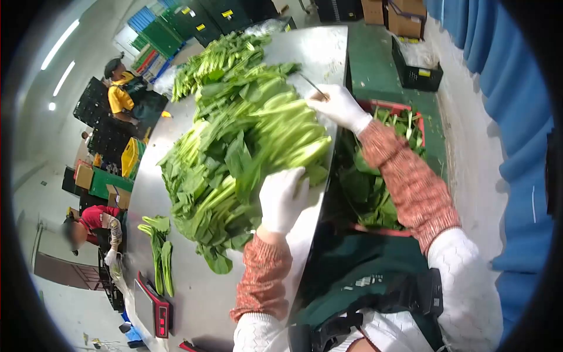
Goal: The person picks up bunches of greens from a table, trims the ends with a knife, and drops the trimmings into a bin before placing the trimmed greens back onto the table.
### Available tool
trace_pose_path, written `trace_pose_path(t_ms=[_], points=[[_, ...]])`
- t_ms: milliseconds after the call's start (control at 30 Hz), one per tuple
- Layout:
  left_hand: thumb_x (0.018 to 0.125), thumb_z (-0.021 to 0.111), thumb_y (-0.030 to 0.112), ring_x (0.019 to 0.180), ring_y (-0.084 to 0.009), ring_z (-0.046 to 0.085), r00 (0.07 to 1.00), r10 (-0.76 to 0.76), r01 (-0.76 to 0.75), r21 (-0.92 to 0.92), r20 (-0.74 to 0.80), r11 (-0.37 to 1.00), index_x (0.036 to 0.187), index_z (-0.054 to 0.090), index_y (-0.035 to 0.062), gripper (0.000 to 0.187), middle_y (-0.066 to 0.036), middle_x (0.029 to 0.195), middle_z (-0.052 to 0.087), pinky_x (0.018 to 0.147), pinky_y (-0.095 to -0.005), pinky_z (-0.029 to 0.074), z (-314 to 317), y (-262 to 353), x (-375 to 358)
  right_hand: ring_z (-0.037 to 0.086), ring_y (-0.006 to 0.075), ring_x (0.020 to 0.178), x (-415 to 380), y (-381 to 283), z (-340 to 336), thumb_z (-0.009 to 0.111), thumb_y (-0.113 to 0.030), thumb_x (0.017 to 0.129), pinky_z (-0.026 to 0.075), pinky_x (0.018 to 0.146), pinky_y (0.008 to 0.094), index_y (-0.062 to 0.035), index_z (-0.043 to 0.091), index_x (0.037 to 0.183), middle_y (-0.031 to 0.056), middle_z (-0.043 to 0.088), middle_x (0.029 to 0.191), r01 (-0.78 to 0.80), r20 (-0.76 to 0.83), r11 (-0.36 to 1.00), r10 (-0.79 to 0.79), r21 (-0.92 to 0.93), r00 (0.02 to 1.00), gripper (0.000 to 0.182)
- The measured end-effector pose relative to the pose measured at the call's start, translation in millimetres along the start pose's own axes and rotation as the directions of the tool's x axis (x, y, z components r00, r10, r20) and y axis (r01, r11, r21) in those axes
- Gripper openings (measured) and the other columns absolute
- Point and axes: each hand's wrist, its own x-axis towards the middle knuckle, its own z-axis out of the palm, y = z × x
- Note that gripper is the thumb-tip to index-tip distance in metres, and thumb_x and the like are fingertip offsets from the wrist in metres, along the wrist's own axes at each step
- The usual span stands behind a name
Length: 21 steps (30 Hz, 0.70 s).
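A large pile of leafy green vegetables with pale stems covers the middle of the metal table. My left hand, in a white glove, is at the near side of the pile with its fingers curled together. Whatever those fingers hold, if anything, is hidden. Farther up, beside the stem ends, my gloved right hand grips a thin knife, its blade pointing toward the upper left over the greens.
A red crate with loose leaves stands below the table's right edge. A few separate stalks lie near a red scale. Two co-workers, one in a yellow shirt and one in red, are across the table. A black crate sits on the floor.
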Motion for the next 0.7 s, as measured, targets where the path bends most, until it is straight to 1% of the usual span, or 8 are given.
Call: trace_pose_path(t_ms=[200,267,300,433,533,633,667,700], points=[[0.071,0.072,0.003,0.091,-0.0278,0.062,0.904,0.292,-0.219,0.248,-0.312,0.944,0.104,0.066,0.0062,0.033,-0.010,0.095,0.065,0.081,-0.0368,0.050,-19,31,48,0.058,0.0064,0.081,-75,-85,-40,0.068,-0.007,0.088,0.048,0.075,0.0240,0.0020,0.069,0.095,0.0007,0.067,0.086,-0.170,0.128,0.955,0.142,0.242,0.982,0.011],[0.073,0.070,0.007,0.079,-0.0270,0.060,0.963,0.259,-0.245,0.163,-0.075,0.956,0.100,0.064,0.0067,0.028,-0.007,0.085,0.061,0.074,-0.0386,0.049,-15,39,63,0.057,0.0053,0.074,-95,-102,-45,0.068,-0.007,0.088,0.046,0.068,0.0233,0.0016,0.070,0.092,-0.0011,0.066,0.079,-0.139,0.116,0.944,0.109,0.298,0.987,0.010],[0.075,0.069,0.008,0.075,-0.0261,0.058,0.954,0.265,-0.241,0.169,-0.141,0.956,0.099,0.063,0.0072,0.025,-0.006,0.081,0.059,0.070,-0.0385,0.048,-2,42,60,0.058,0.0052,0.074,-104,-123,-54,0.065,-0.007,0.089,0.046,0.068,0.0226,0.0008,0.070,0.092,-0.0002,0.066,0.079,-0.323,0.155,0.895,0.288,0.308,0.945,0.010],[0.078,0.070,0.011,0.065,-0.0240,0.057,0.951,0.207,-0.175,0.151,-0.231,0.973,0.098,0.062,0.0093,0.022,-0.005,0.075,0.059,0.059,-0.0355,0.047,21,53,50,0.039,-0.0025,0.044,-127,-121,-60,0.054,-0.022,0.101,0.026,0.041,0.0150,-0.0009,0.069,0.102,0.0020,0.065,0.073,-0.237,-0.009,0.880,0.264,0.411,0.964,0.026],[0.082,0.070,0.016,0.064,-0.0324,0.060,0.989,-0.029,0.005,-0.169,-0.144,0.986,0.079,0.060,0.0078,0.013,-0.012,0.069,0.059,0.056,-0.0414,0.048,21,58,51,0.061,0.0096,0.070,-134,-111,-60,0.052,-0.008,0.099,0.049,0.065,0.0246,0.0006,0.066,0.109,0.0032,0.066,0.082,-0.008,-0.167,0.992,0.030,0.129,0.986,0.019],[0.081,0.076,0.016,0.059,-0.0357,0.057,0.978,-0.190,0.207,-0.389,0.081,0.898,0.082,0.062,0.0024,0.019,-0.018,0.068,0.057,0.056,-0.0382,0.046,17,67,51,0.071,0.0298,0.080,-146,-101,-54,0.063,-0.005,0.084,0.055,0.068,0.0342,-0.0036,0.065,0.108,0.0183,0.071,0.090,0.032,-0.197,0.992,-0.055,-0.119,0.979,0.024],[0.081,0.076,0.015,0.059,-0.0345,0.058,0.984,-0.155,0.176,-0.377,0.086,0.909,0.086,0.065,0.0023,0.018,-0.017,0.069,0.058,0.056,-0.0378,0.046,24,65,50,0.068,0.0139,0.079,-150,-104,-56,0.056,0.002,0.089,0.053,0.071,0.0275,0.0028,0.061,0.114,0.0128,0.070,0.085,-0.040,-0.119,0.983,0.018,-0.180,0.993,0.026],[0.081,0.075,0.015,0.060,-0.0337,0.059,0.980,-0.160,0.198,-0.444,0.121,0.874,0.089,0.066,0.0023,0.017,-0.016,0.070,0.059,0.056,-0.0374,0.046,27,67,50,0.068,0.0240,0.080,-151,-103,-56,0.059,-0.003,0.086,0.054,0.069,0.0327,-0.0040,0.064,0.111,0.0136,0.070,0.087,-0.030,-0.162,0.970,-0.009,-0.241,0.987,0.025]])
